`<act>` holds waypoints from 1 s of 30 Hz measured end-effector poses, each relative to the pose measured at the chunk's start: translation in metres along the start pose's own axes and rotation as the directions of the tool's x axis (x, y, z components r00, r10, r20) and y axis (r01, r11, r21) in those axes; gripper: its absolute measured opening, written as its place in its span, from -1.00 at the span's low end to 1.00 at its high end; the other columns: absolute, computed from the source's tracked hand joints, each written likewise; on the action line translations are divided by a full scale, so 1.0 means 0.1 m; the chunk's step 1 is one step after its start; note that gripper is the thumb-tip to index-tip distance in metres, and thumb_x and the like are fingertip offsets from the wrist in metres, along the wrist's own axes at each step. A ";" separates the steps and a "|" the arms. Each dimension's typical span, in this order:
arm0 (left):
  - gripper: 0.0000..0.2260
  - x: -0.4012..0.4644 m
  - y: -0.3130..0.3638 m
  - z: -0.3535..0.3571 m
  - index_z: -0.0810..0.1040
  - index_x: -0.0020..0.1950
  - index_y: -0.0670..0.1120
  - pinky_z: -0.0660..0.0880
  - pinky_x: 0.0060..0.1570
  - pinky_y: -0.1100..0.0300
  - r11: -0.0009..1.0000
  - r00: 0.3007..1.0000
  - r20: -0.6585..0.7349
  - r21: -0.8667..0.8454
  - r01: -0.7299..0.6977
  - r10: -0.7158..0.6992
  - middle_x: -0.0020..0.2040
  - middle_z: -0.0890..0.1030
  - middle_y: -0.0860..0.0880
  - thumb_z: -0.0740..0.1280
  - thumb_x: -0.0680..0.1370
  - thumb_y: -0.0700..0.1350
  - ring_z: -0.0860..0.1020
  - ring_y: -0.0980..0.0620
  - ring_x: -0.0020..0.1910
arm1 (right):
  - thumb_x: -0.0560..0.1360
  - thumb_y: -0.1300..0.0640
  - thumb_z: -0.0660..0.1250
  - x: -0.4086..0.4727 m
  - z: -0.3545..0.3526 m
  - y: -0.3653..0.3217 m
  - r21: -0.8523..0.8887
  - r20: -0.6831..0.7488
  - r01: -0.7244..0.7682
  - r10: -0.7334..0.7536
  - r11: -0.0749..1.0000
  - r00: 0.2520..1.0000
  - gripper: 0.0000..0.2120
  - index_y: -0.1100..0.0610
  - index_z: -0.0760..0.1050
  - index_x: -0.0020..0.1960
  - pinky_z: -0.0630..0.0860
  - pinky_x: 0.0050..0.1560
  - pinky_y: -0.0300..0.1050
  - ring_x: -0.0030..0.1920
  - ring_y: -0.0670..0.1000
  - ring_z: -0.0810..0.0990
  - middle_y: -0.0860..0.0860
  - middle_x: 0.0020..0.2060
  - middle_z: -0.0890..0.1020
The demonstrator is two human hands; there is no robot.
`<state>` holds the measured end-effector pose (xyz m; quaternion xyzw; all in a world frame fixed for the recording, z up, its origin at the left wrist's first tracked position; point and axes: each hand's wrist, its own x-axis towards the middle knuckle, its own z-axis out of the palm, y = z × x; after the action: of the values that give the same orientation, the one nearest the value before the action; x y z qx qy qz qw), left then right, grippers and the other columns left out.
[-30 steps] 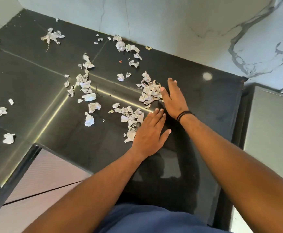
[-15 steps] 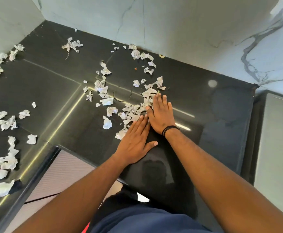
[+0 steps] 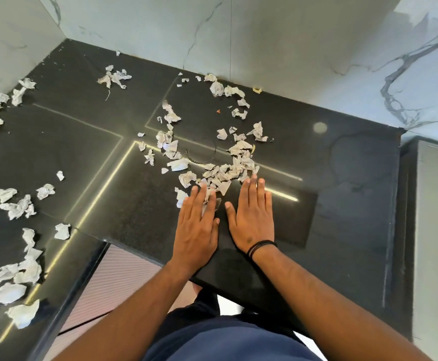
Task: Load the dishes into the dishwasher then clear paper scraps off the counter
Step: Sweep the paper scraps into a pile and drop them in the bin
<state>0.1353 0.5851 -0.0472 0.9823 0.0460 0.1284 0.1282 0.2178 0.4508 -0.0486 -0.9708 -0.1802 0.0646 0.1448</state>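
Both hands, left hand (image 3: pixel 195 227) and right hand (image 3: pixel 251 217), lie flat (fingers straight), paper scraps (image 3: pixel 225 173) at fingertips.

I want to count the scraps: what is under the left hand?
Paper scraps show between the fingers of the left hand, flat on the counter. Anything under the palm is covered.
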 end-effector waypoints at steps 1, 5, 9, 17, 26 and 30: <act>-0.45 0.02 -0.09 -0.02 0.24 0.60 -0.21 0.11 0.57 -0.16 0.999 0.999 0.009 0.029 0.040 -0.040 0.63 0.13 -0.23 0.21 0.64 -0.04 0.05 -0.18 0.63 | 0.63 -0.22 -0.18 0.03 0.03 -0.09 -0.018 0.008 0.015 -0.015 1.000 1.000 -0.27 0.23 -0.13 0.62 -0.14 0.59 0.13 0.60 0.15 -0.21 0.18 0.61 -0.11; -0.32 0.09 -0.53 -0.06 0.08 0.65 -0.20 0.06 0.58 -0.16 0.987 0.987 0.080 0.100 0.128 -0.136 0.65 0.02 -0.25 0.10 0.67 0.20 -0.04 -0.20 0.64 | 0.65 -0.16 -0.12 0.17 0.14 -0.46 -0.046 0.030 0.073 -0.072 0.996 0.997 -0.31 0.25 -0.10 0.61 -0.08 0.58 0.16 0.61 0.17 -0.16 0.20 0.61 -0.08; -0.29 0.20 -0.83 -0.09 0.03 0.65 -0.20 0.08 0.57 -0.17 0.980 0.978 0.110 0.112 0.163 -0.175 0.65 0.00 -0.25 -0.06 0.67 0.27 -0.04 -0.20 0.64 | 0.67 -0.11 -0.06 0.38 0.16 -0.73 0.001 0.065 0.111 -0.111 0.994 0.992 -0.36 0.22 -0.09 0.62 -0.15 0.59 0.12 0.61 0.13 -0.20 0.16 0.61 -0.09; -0.24 0.33 -1.07 -0.09 0.00 0.65 -0.21 0.02 0.60 -0.09 0.972 0.970 0.067 0.030 0.233 -0.234 0.66 0.00 -0.21 0.08 0.65 0.28 -0.04 -0.15 0.65 | 0.65 -0.13 0.03 0.07 0.09 -0.40 0.125 -0.149 0.046 -0.027 0.991 0.989 -0.35 0.22 0.05 0.61 0.00 0.59 0.12 0.61 0.10 -0.13 0.13 0.61 0.02; -0.28 0.32 -1.09 -0.14 -0.03 0.66 -0.17 -0.04 0.61 0.02 0.942 0.963 0.048 -0.198 0.271 -0.267 0.67 0.01 -0.11 0.02 0.66 0.26 -0.08 -0.01 0.65 | 0.62 -0.25 -0.09 -0.10 0.34 -1.08 -0.088 0.064 0.021 -0.016 0.996 0.998 -0.23 0.26 -0.12 0.61 -0.16 0.58 0.16 0.59 0.17 -0.28 0.22 0.60 -0.18; -0.34 0.31 -1.09 -0.17 -0.01 0.66 -0.13 -0.04 0.62 0.01 0.891 0.954 0.028 -0.348 0.290 -0.299 0.67 0.02 -0.06 0.03 0.67 0.20 -0.10 0.08 0.64 | 0.66 -0.03 -0.10 0.27 0.37 -1.34 -0.104 0.142 0.173 -0.158 0.979 0.977 -0.36 0.21 -0.24 0.61 -0.20 0.58 0.13 0.56 0.12 -0.39 0.16 0.58 -0.31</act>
<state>0.1545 0.6984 -0.0526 0.9239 0.1725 0.1264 0.3174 0.1918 0.5906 -0.0452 -0.9526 -0.2732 0.1065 0.0810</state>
